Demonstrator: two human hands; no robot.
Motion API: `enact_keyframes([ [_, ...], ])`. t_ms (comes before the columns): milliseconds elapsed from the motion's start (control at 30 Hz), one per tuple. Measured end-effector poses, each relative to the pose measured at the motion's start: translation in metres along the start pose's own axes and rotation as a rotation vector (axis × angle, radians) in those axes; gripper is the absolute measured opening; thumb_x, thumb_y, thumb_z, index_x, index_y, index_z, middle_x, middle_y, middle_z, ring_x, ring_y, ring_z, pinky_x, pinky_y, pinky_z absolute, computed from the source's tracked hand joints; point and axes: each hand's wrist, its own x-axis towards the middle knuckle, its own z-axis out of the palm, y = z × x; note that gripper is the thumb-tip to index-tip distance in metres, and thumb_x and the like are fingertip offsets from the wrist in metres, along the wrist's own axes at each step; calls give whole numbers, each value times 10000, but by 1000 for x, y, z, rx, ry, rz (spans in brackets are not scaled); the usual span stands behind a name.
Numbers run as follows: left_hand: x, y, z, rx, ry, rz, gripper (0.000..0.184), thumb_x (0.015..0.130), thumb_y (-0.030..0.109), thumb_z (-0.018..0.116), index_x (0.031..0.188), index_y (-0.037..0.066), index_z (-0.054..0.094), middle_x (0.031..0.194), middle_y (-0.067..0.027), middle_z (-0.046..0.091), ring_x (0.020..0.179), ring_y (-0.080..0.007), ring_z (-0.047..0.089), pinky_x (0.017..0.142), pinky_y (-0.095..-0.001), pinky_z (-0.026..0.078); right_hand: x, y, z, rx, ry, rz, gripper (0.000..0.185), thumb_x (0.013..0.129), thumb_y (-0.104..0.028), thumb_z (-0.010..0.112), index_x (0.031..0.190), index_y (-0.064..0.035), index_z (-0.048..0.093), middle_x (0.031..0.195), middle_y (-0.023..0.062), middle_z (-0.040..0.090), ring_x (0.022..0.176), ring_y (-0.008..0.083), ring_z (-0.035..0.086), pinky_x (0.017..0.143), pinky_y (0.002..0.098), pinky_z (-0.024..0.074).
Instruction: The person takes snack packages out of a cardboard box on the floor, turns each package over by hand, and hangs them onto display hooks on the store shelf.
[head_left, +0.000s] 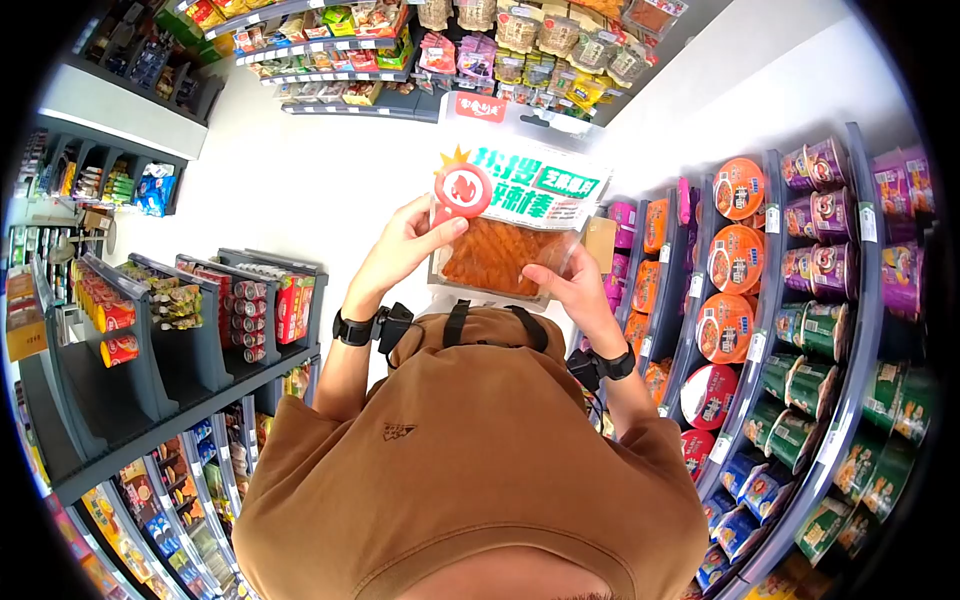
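A snack bag (500, 255) with a clear window is held up in front of my chest. Its top part is white with green lettering and a red round mascot, and reddish-brown sticks show through the window. My left hand (410, 242) grips the bag's left edge, thumb across the front near the mascot. At the lower right edge, my right hand (572, 290) pinches the bag with its thumb on the window. The fingers of both hands are partly hidden behind the bag. Each wrist wears a black band with a small device.
On the right, a shelf rack (765, 300) holds orange, red, purple and green instant noodle cups. To the left stands a dark low shelf (190, 400) with cans and hanging packets. Hanging snack bags (520, 40) fill the far rack. Pale floor (255, 190) lies between.
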Motion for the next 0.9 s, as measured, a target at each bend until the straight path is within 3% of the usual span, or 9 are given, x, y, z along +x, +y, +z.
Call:
enact_keyframes([
  [100, 23, 1, 44, -74, 50, 59, 395, 894, 138, 650, 1239, 13, 504, 1092, -1, 595, 933, -46, 542, 770, -207, 449, -1, 6, -40, 48, 17, -54, 438, 846, -68, 696, 1235, 14, 512, 1101, 37, 620, 962, 85, 570, 847, 241, 454],
  [200, 31, -11, 58, 131, 251, 149, 440, 849, 131, 691, 1222, 18, 488, 1176, -85, 557, 1032, -139, 558, 767, -239, 459, -1, 9, -53, 61, 107, -99, 438, 846, -65, 693, 1237, 16, 512, 1118, 50, 619, 979, 103, 575, 857, 249, 456],
  [333, 26, -15, 58, 294, 309, 156, 440, 838, 103, 694, 1221, 41, 487, 1196, -59, 533, 1134, -148, 498, 841, -277, 446, 3, 13, -51, 112, 97, -52, 443, 848, -69, 692, 1243, 20, 511, 1152, 62, 614, 1012, 117, 577, 875, 257, 457],
  [600, 32, -9, 63, 438, 398, 230, 407, 824, 135, 695, 1185, 59, 524, 1210, -95, 488, 1149, -200, 482, 859, -317, 444, 20, 21, -42, 69, 155, -77, 441, 851, -66, 686, 1248, 14, 512, 1153, 69, 615, 1001, 114, 583, 862, 257, 466],
  [667, 36, -6, 59, 571, 364, 217, 428, 813, 161, 711, 1196, 89, 533, 1258, -111, 451, 1213, -244, 434, 922, -360, 423, 31, 16, -36, 120, 185, -82, 445, 853, -89, 689, 1248, 14, 513, 1103, 61, 626, 941, 106, 590, 814, 250, 474],
  [767, 46, -8, 55, 669, 396, 218, 448, 821, 154, 709, 1228, 110, 528, 1317, -94, 412, 1241, -232, 423, 964, -379, 420, 49, 26, -32, -15, 188, -92, 431, 854, -124, 691, 1229, 16, 531, 1022, 65, 632, 878, 104, 592, 736, 248, 481],
  [800, 50, -5, 50, 578, 301, 159, 588, 820, 205, 725, 1324, 98, 443, 1412, -120, 326, 1306, -279, 373, 1001, -423, 411, 55, 24, -30, -21, 192, -94, 431, 854, -124, 691, 1229, 16, 531, 1022, 65, 632, 878, 104, 592, 736, 248, 481],
  [833, 54, -6, 46, 572, 298, 164, 588, 820, 205, 725, 1324, 98, 443, 1412, -120, 326, 1306, -279, 373, 1001, -423, 411, 61, 20, -26, -132, 215, -75, 423, 851, -140, 693, 1216, 13, 545, 994, 65, 629, 856, 111, 595, 705, 248, 481],
  [900, 62, -10, 39, 298, 163, 25, 809, 794, 307, 757, 1411, 43, 303, 1424, -179, 303, 1320, -322, 345, 974, -464, 427, 75, 9, -15, -252, 238, -59, 415, 849, -156, 695, 1203, 11, 559, 966, 66, 625, 833, 118, 598, 674, 248, 481],
])
